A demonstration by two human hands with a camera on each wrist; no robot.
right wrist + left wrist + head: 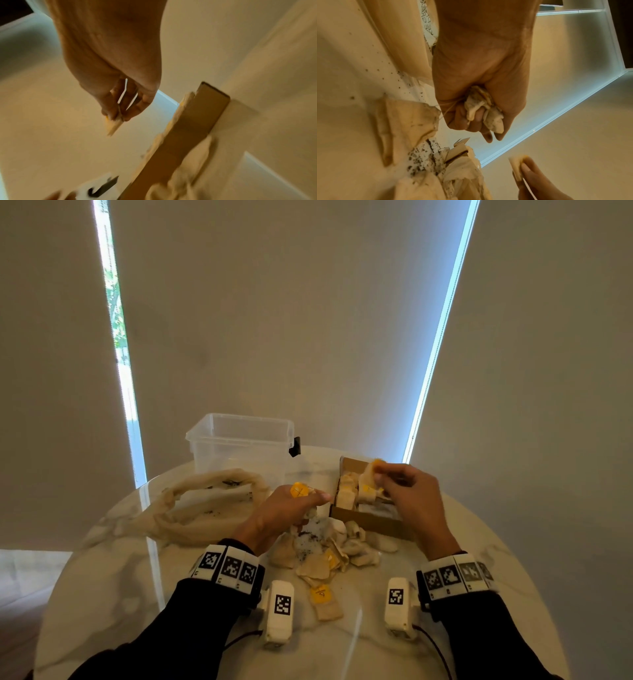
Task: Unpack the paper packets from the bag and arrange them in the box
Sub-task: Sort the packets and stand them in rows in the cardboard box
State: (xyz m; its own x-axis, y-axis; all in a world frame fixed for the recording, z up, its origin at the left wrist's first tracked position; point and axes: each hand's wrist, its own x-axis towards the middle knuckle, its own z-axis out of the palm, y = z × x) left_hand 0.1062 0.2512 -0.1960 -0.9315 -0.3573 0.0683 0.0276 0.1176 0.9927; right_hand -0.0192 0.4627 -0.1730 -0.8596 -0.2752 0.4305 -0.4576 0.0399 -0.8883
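- The emptied cloth bag (202, 501) lies slumped just left of the left hand.
- The cardboard box (363, 517), part-filled, sits under the right hand (411, 494), which pinches one paper packet (371, 470).
- Loose packets (329, 549) heap between the wrists.
- The left hand (284, 511) clenches crumpled packets (485, 108).

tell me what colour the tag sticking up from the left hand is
Yellow. The tag sticks up above the left hand; the head view shows it best.

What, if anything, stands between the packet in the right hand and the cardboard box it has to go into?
Nothing visible does. The right hand pinches a pale paper packet with a yellow tag directly above the open brown cardboard box. Packets already stand along the box's left side; the part beneath the hand is hidden.
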